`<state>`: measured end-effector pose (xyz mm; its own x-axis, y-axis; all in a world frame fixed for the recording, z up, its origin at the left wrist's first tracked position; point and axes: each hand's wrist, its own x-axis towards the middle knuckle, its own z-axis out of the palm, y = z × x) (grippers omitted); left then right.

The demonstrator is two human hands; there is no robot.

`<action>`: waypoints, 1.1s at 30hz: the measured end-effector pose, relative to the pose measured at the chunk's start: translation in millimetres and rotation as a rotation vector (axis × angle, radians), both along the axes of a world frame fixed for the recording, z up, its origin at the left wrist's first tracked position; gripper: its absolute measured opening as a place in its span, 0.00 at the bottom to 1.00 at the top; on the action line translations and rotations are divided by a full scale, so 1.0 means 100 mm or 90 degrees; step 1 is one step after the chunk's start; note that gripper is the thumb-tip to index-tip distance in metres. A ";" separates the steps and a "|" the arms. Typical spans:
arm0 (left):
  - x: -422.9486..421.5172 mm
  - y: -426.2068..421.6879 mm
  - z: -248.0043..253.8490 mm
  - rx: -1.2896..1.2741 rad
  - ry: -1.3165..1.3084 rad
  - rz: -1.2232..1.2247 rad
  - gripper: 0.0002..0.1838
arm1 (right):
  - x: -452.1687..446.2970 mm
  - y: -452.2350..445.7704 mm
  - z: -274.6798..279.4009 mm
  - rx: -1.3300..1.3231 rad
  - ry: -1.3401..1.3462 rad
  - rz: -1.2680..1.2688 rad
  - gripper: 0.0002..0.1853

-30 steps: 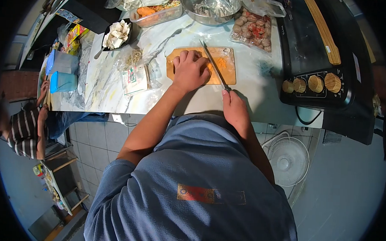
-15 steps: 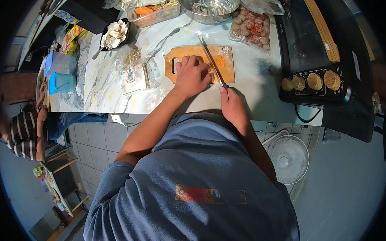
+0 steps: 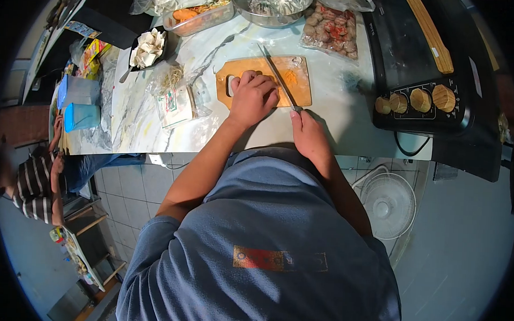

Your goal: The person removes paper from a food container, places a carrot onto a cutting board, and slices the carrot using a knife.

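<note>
A wooden cutting board (image 3: 300, 94) lies on the marble-patterned table. My right hand (image 3: 310, 134) is closed round the handle of a knife (image 3: 280, 76), whose blade slants up and left across the board. Small orange pieces (image 3: 291, 78) lie just right of the blade. My left hand (image 3: 252, 99) rests on the board left of the blade, fingers curled and pressed together; whatever is under them is hidden. Left of the board are a clear plastic packet (image 3: 177, 105) and a black dish of pale folded pieces (image 3: 148, 48).
Behind the board stand a metal bowl (image 3: 270, 11), a plastic container of orange food (image 3: 200, 17) and a bag of round brown items (image 3: 331, 32). A black stove (image 3: 420, 107) is at right. Blue-lidded containers (image 3: 83, 117) stand left, near another person in a striped shirt (image 3: 36, 184).
The whole view has shifted slightly, with the table items a little further up and left. My left hand's fingers have shifted slightly on the board. The knife stays in my right hand.
</note>
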<state>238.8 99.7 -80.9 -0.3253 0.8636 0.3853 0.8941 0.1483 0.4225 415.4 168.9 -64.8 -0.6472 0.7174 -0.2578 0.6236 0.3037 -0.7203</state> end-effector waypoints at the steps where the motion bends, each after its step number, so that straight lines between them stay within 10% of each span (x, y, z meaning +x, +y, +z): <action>1: 0.01 0.00 -0.01 0.008 0.001 -0.001 0.10 | 0.00 0.00 0.00 0.003 -0.005 0.003 0.24; 33: 0.04 0.01 -0.12 0.080 0.055 0.021 0.09 | -0.06 -0.07 0.02 0.062 -0.055 0.009 0.22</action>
<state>242.9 100.7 -92.5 -0.3141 0.7961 0.5173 0.9234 0.1295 0.3613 409.5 161.8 -63.2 -0.6352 0.7331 -0.2428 0.6776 0.3781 -0.6308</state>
